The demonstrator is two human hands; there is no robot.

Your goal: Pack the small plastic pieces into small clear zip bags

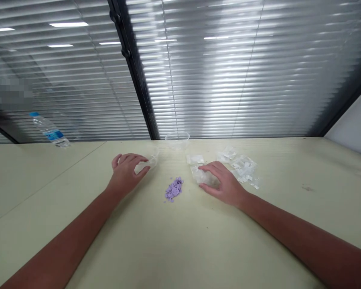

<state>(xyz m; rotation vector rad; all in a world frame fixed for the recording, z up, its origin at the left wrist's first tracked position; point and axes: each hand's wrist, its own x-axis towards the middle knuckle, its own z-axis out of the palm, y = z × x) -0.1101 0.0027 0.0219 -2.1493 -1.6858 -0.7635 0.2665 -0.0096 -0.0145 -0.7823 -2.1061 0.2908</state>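
My left hand [125,171] curls its thumb and fingers around the near side of a clear plastic bowl [153,158] on the table. My right hand [224,182] is closed round a crumpled, see-through plastic bag [201,176], its thumb and fingertips at the bag's right side. Between the two hands lies a small heap of purple paper bits [174,189], with a few loose flakes around it. A second clear plastic bowl [177,141] stands farther back, near the window. What the bag contains is too blurred to tell.
Several small clear packets with white pieces [243,167] lie behind my right hand. A water bottle [51,130] with a blue cap stands at the back left. Window blinds [228,80] and a dark frame post [135,72] rise behind the pale table [168,249].
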